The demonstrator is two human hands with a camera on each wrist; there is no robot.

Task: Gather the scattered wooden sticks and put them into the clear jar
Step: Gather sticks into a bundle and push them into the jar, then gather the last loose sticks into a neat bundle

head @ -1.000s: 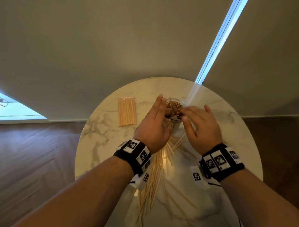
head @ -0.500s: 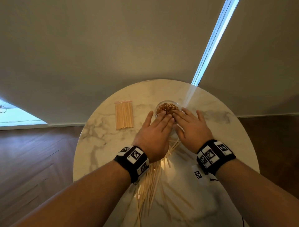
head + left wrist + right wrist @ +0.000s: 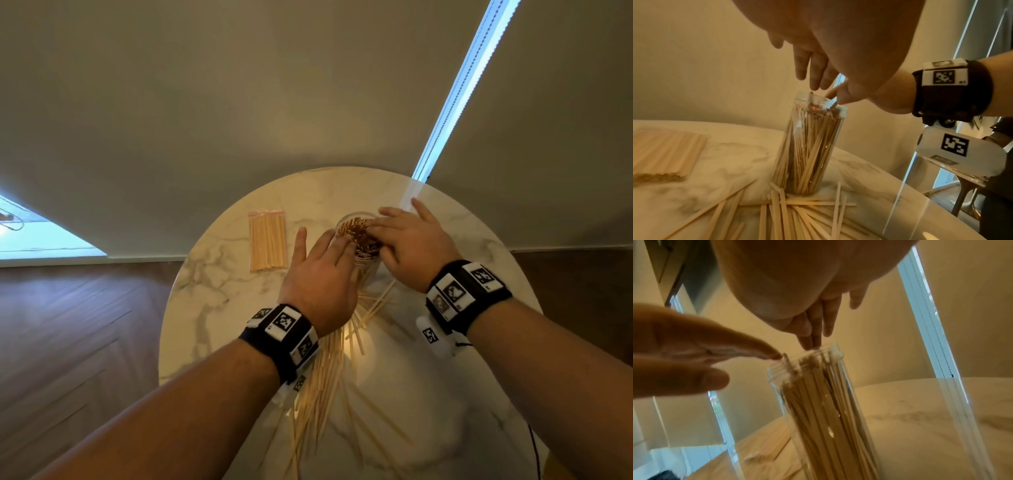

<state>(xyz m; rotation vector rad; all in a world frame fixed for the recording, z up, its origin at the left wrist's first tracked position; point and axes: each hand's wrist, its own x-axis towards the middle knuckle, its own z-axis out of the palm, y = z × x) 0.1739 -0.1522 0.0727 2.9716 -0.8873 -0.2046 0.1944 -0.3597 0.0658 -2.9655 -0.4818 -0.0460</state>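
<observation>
A tall clear jar (image 3: 367,263) packed with upright wooden sticks (image 3: 356,229) stands at the middle back of the round marble table (image 3: 239,308). My left hand (image 3: 322,270) reaches to its left rim with straight fingers (image 3: 812,73); one fingertip (image 3: 774,355) touches a stick that stands higher than the rest. My right hand (image 3: 407,240) lies over the mouth, its straight fingers (image 3: 813,332) pointing down onto the stick tops. Neither hand holds a stick. Loose sticks (image 3: 322,380) lie fanned out on the table under my left wrist and against the jar's foot (image 3: 789,216).
A clear bag of neat sticks (image 3: 268,241) lies flat to the left of the jar. The wall runs close behind the table. Wooden floor shows on both sides below the table's curved edge. A thin dark cable (image 3: 534,445) hangs at the near right.
Half a second ago both hands lay together just in front of the jar. Now the right hand has moved over its mouth and the left has spread at its left rim.
</observation>
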